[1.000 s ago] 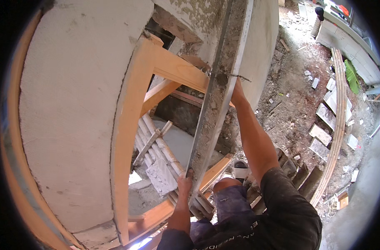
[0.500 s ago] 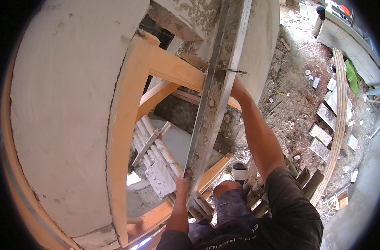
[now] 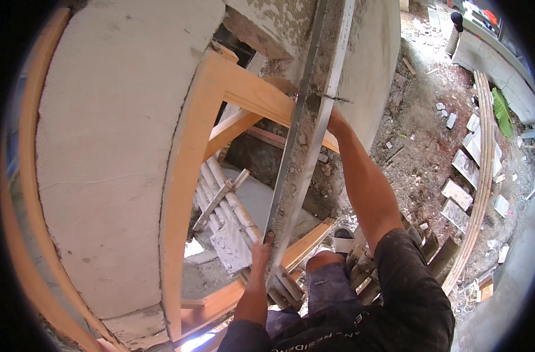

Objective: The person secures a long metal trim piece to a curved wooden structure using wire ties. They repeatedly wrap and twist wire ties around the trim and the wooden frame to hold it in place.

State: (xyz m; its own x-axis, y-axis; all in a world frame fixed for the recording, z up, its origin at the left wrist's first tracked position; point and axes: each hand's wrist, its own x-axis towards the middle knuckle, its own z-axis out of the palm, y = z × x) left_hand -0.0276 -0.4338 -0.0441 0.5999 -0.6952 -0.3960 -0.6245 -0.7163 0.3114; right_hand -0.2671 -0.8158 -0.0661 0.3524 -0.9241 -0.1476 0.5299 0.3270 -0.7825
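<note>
A long metal straightedge (image 3: 305, 132), its broad face crusted with dried mortar, slants up through the middle of the view. Thin wire (image 3: 332, 98) is tied around it near my right hand. My left hand (image 3: 261, 252) grips its lower left edge, with the thumb on the rim. Farther up, my right hand (image 3: 336, 124) is wrapped around it from the right side, its fingers largely hidden behind the metal. Beyond the straightedge stands an orange-brown wooden frame (image 3: 188, 176), set against a plastered wall (image 3: 115, 146).
Below the frame opening lie bamboo poles (image 3: 229, 196) and a pale block (image 3: 231, 247). Cut logs or poles (image 3: 437, 258) are beside my legs. On the right, long thin poles (image 3: 484, 152), scattered blocks (image 3: 457, 193) and rubble cover the ground near a block wall (image 3: 496, 64).
The view has turned slightly left, so the wall and wooden frame sit farther right. Both hands keep their grip on the straightedge, which has barely shifted in the picture.
</note>
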